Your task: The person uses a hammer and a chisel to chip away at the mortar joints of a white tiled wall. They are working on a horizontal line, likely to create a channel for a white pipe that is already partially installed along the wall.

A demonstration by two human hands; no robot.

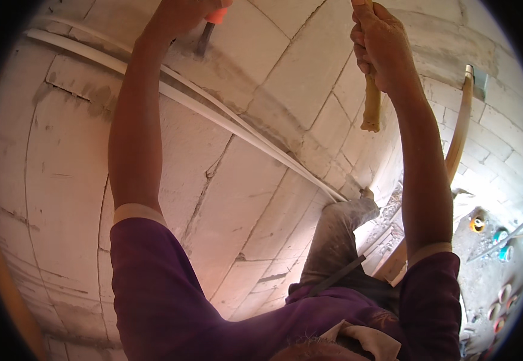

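Head view: the left hand (180, 15) gripped a chisel (207, 33) against the block wall (63, 180) above white pipes (213, 114); the right hand (379, 42) clenched a wooden hammer handle (371, 105).

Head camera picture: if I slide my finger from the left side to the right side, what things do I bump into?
Left hand gripping an orange-handled chisel → right hand gripping a wooden handle → curved tan pipe against the block wall → small colourful rolls on the floor.
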